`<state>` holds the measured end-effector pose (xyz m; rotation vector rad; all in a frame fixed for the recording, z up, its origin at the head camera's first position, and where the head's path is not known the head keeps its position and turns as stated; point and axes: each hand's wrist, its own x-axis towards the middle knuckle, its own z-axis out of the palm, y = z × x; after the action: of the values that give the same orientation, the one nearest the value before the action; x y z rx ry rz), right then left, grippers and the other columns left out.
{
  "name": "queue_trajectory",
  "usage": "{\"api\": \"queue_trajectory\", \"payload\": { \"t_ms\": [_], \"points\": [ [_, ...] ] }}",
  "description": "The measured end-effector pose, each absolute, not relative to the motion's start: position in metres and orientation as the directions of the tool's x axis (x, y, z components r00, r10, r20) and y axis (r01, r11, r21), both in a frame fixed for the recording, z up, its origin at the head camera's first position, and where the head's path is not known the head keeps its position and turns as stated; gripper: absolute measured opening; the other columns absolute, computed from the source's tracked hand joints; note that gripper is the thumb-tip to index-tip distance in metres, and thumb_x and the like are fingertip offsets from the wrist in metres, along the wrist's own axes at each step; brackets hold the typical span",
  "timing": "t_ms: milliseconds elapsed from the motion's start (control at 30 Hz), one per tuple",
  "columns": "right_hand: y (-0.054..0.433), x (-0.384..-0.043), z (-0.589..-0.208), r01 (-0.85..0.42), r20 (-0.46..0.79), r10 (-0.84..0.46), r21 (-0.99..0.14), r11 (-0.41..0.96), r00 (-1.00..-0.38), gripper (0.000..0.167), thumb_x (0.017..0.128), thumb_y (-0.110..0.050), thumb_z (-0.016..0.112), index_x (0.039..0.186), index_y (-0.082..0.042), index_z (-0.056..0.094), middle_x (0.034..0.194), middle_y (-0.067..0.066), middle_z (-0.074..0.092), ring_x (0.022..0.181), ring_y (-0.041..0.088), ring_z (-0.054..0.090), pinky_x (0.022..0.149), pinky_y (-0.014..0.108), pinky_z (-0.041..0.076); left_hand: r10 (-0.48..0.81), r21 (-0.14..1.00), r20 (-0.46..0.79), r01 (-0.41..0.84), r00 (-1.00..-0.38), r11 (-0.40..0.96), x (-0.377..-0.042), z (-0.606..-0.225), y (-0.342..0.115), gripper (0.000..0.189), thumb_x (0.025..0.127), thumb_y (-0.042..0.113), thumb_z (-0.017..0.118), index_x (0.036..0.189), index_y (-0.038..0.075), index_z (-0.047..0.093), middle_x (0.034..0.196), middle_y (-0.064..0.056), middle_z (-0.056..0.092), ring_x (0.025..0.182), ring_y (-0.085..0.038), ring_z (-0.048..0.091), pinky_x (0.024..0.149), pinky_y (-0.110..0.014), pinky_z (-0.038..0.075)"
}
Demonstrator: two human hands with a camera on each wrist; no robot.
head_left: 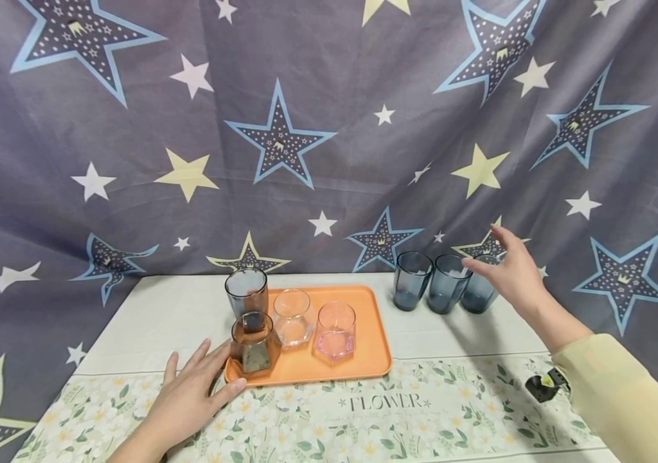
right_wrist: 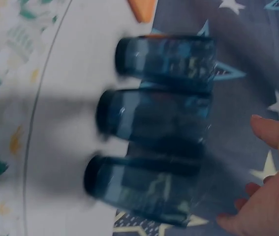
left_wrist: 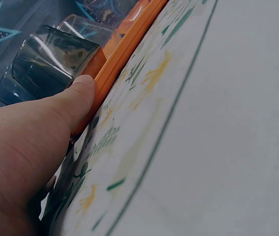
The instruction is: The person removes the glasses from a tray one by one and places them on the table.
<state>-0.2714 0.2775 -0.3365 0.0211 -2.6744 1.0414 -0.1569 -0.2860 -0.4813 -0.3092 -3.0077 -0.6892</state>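
Observation:
My right hand (head_left: pixel 511 269), thumb and fingers spread apart, is by the rim of the rightmost blue glass (head_left: pixel 479 289) and holds nothing. That glass stands in a row with a middle blue glass (head_left: pixel 447 286) and a left blue glass (head_left: pixel 412 283); the right wrist view shows all three beside my hand (right_wrist: pixel 269 191). My left hand (head_left: pixel 193 392) rests at the left front corner of the orange tray (head_left: pixel 364 360), fingers spread and thumb touching its edge. Near it on the tray stand a smoky brown glass (head_left: pixel 255 350) and, behind, a grey-blue glass (head_left: pixel 246 289).
Also on the tray are a clear glass (head_left: pixel 293 321) and a pink-tinted glass (head_left: pixel 336 334) with angular bases. A flower-printed cloth (head_left: pixel 421 411) covers the front of the white table (head_left: pixel 329 278). Behind hangs a star-patterned curtain (head_left: pixel 329 96).

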Motion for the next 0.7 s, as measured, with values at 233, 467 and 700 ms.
{"api": "queue_trajectory", "payload": {
  "t_ms": [233, 467, 700],
  "points": [
    [0.236, -0.267, -0.321, -0.147, 0.248, 0.039, -0.687, 0.711, -0.968, 0.105, 0.100, -0.035, 0.087, 0.177, -0.007, 0.021, 0.177, 0.024, 0.032, 0.161, 0.050, 0.028, 0.122, 0.073, 0.031, 0.186, 0.431, 0.068, 0.197, -0.980, 0.881, -0.159, -0.483, -0.287, 0.093, 0.103, 0.076, 0.059, 0.165, 0.007, 0.053, 0.165, -0.020, 0.053, 0.161, -0.053, 0.028, 0.117, -0.088, -0.004],
    [0.185, -0.269, -0.316, -0.253, 0.285, -0.052, -0.734, 0.630, -0.957, 0.100, 0.099, -0.033, 0.088, 0.176, -0.011, 0.029, 0.175, 0.018, 0.038, 0.163, 0.041, 0.032, 0.127, 0.065, 0.031, 0.184, 0.431, 0.067, 0.195, -0.981, 0.881, -0.161, -0.483, -0.286, 0.094, 0.103, 0.076, 0.059, 0.165, 0.007, 0.053, 0.166, -0.020, 0.052, 0.161, -0.053, 0.028, 0.117, -0.088, -0.004],
    [0.131, -0.269, -0.318, -0.332, 0.303, -0.149, -0.756, 0.563, -0.941, 0.095, 0.097, -0.031, 0.091, 0.173, -0.011, 0.037, 0.173, 0.012, 0.044, 0.162, 0.032, 0.036, 0.131, 0.056, 0.029, 0.179, 0.424, 0.049, 0.183, -0.983, 0.887, -0.162, -0.481, -0.285, 0.095, 0.103, 0.078, 0.057, 0.166, 0.007, 0.052, 0.167, -0.020, 0.051, 0.161, -0.054, 0.027, 0.116, -0.089, -0.005]
  ]
}}
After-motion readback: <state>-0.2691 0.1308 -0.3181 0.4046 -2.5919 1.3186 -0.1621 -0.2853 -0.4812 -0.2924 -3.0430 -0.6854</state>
